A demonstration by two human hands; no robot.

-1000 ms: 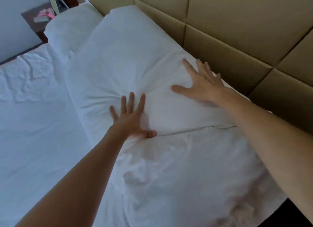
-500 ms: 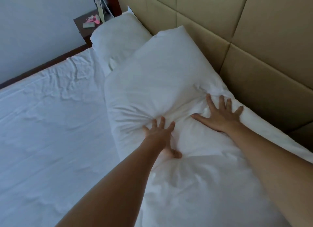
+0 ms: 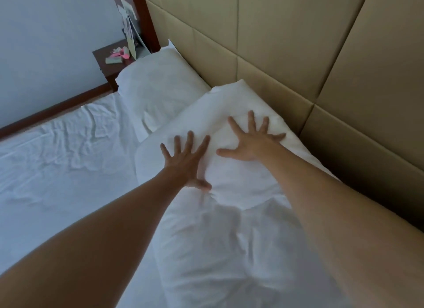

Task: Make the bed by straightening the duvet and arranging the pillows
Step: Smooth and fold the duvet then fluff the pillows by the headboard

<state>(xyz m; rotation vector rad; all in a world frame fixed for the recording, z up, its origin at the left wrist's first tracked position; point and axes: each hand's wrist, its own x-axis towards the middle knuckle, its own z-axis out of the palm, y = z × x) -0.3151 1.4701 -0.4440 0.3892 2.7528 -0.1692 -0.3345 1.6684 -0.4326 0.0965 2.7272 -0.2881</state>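
A long white pillow [image 3: 229,227] lies along the padded headboard, its far end near the middle of the bed. My left hand [image 3: 187,159] rests flat on its left side, fingers spread. My right hand [image 3: 251,139] presses flat on its far end, fingers spread too. Neither hand grips anything. A second white pillow [image 3: 158,89] lies beyond, at the far corner of the bed. The wrinkled white sheet [image 3: 64,160] covers the mattress to the left. No duvet is in view.
The tan padded headboard [image 3: 298,55] runs along the right side. A dark wooden nightstand [image 3: 107,65] with a pink item and papers stands past the far pillow. A dark wooden bed frame edge [image 3: 52,111] borders the pale wall.
Both hands have slid along the pillow toward its far end and flattened out. The view has shifted, showing more of the far pillow and nightstand.
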